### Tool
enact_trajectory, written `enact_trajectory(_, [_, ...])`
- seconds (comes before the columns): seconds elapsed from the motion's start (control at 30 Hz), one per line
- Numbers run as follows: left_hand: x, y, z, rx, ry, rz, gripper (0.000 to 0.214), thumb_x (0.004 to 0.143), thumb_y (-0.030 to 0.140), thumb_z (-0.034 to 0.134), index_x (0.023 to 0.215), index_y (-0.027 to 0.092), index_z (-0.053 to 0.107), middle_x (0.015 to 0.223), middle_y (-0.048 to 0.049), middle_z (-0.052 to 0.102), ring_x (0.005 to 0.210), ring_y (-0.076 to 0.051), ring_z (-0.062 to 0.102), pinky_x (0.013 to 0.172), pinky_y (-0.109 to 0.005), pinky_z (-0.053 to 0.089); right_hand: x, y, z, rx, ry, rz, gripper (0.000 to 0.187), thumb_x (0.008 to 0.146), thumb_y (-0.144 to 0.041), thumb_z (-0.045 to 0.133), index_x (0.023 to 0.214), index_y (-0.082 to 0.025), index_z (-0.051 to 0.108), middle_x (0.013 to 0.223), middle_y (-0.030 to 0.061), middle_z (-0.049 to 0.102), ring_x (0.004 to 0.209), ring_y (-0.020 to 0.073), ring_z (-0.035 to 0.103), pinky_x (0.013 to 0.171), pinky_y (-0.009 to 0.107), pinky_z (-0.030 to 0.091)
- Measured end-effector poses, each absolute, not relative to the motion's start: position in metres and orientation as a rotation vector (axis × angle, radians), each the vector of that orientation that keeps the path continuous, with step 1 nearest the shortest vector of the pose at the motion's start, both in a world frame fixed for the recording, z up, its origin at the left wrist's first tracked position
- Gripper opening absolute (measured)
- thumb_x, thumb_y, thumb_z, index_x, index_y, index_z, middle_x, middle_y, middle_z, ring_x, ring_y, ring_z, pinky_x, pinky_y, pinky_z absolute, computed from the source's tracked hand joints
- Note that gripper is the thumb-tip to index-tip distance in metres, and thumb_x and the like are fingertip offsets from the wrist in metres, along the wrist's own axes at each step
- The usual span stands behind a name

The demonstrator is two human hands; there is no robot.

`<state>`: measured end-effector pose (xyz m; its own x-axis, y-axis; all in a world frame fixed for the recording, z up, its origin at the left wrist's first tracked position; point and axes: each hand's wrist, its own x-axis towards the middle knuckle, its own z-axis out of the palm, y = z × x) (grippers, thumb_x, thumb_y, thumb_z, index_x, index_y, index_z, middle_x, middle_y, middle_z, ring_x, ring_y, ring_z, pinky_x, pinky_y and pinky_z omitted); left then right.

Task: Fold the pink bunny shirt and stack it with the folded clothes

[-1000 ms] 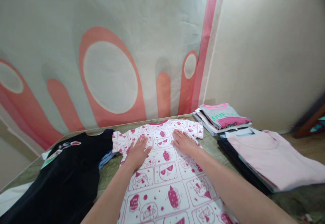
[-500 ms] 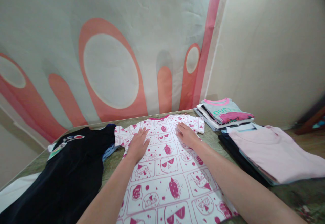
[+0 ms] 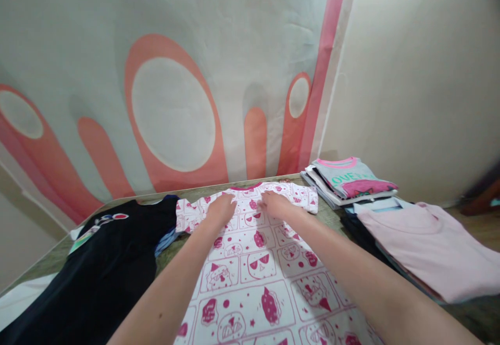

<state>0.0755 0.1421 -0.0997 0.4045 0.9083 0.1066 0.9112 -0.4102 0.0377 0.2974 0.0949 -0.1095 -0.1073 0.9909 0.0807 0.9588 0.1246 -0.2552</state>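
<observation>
A white short-sleeved T-shirt (image 3: pixel 255 264) with a magenta cartoon print lies spread out flat, its magenta collar toward the wall. Near its left shoulder, my left hand (image 3: pixel 222 209) has its fingers curled down onto the fabric, seemingly pinching it. My right hand (image 3: pixel 276 205) does likewise near the right shoulder, fingers bent inward and closed on the cloth. Both sets of fingertips are partly hidden. Left of my left arm rests a black T-shirt (image 3: pixel 117 261) with a colourful chest print.
At the right stand two folded piles: a grey top with pink trim (image 3: pixel 351 175) crowns the far one, a pink garment (image 3: pixel 425 241) the nearer. Blue cloth (image 3: pixel 167 242) and white cloth (image 3: pixel 25 295) peek from beside the black T-shirt. A wall with pink shapes (image 3: pixel 172 110) rises behind.
Both hands went from lying flat with fingers stretched to curled on the T-shirt near its collar. They moved slightly closer together. The view shifted a little.
</observation>
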Motion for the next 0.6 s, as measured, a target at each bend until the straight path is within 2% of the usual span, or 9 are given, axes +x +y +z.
enact_trajectory(0.07, [0.094, 0.153, -0.106, -2.657, -1.629, -0.200, 0.047, 0.097, 0.040, 0.037, 0.139, 0.024, 0.048, 0.148, -0.0041, 0.047, 0.136, -0.019, 0.041, 0.111, -0.034, 0.033, 0.281, 0.109, -0.113, -1.832, -2.220, 0.182, 0.043, 0.098, -0.042, 0.038, 0.135, -0.023, 0.051, 0.144, 0.0087, 0.049, 0.128, 0.0212, 0.048, 0.103, 0.034, 0.038])
enact_trajectory(0.13, [0.103, 0.157, -0.120, -2.662, -1.637, -0.203, 0.050, 0.096, 0.044, 0.036, 0.143, 0.026, 0.043, 0.152, -0.0026, 0.040, 0.141, -0.021, 0.033, 0.115, -0.039, 0.027, 0.272, 0.118, -0.123, -1.797, -2.230, 0.163, 0.045, 0.099, -0.043, 0.037, 0.139, -0.026, 0.046, 0.150, 0.0044, 0.043, 0.135, 0.0191, 0.039, 0.109, 0.035, 0.030])
enact_trajectory(0.27, [0.086, 0.161, -0.147, -2.533, -1.825, -0.230, 0.059, 0.097, 0.050, 0.027, 0.149, 0.023, 0.033, 0.158, -0.0070, 0.026, 0.146, -0.027, 0.022, 0.116, -0.053, 0.018, 0.285, 0.124, -0.149, -1.917, -2.096, 0.108, 0.055, 0.100, -0.043, 0.029, 0.147, -0.014, 0.036, 0.155, 0.0131, 0.030, 0.144, 0.0270, 0.023, 0.115, 0.049, 0.013])
enact_trajectory(0.33, [0.069, 0.165, -0.152, -2.461, -1.921, -0.243, 0.063, 0.097, 0.051, 0.026, 0.149, 0.017, 0.032, 0.159, -0.0104, 0.023, 0.146, -0.028, 0.021, 0.116, -0.054, 0.016, 0.301, 0.124, -0.157, -2.028, -1.989, 0.059, 0.058, 0.100, -0.042, 0.029, 0.147, -0.009, 0.035, 0.155, 0.0162, 0.029, 0.144, 0.0286, 0.022, 0.115, 0.050, 0.012])
enact_trajectory(0.47, [0.051, 0.172, -0.151, -2.374, -2.018, -0.274, 0.062, 0.096, 0.047, 0.028, 0.147, 0.011, 0.035, 0.157, -0.0148, 0.026, 0.145, -0.030, 0.023, 0.116, -0.053, 0.018, 0.319, 0.126, -0.160, -2.148, -1.863, -0.023, 0.057, 0.098, -0.039, 0.033, 0.143, -0.005, 0.039, 0.151, 0.0201, 0.035, 0.141, 0.0298, 0.027, 0.113, 0.048, 0.016])
enact_trajectory(0.6, [0.056, 0.171, -0.147, -2.405, -1.937, -0.320, 0.053, 0.097, 0.037, 0.030, 0.145, 0.017, 0.038, 0.156, -0.0107, 0.030, 0.145, -0.026, 0.024, 0.115, -0.052, 0.020, 0.313, 0.131, -0.153, -2.136, -1.860, -0.024, 0.053, 0.096, -0.032, 0.033, 0.138, -0.001, 0.044, 0.147, 0.0257, 0.039, 0.137, 0.0345, 0.032, 0.110, 0.051, 0.022])
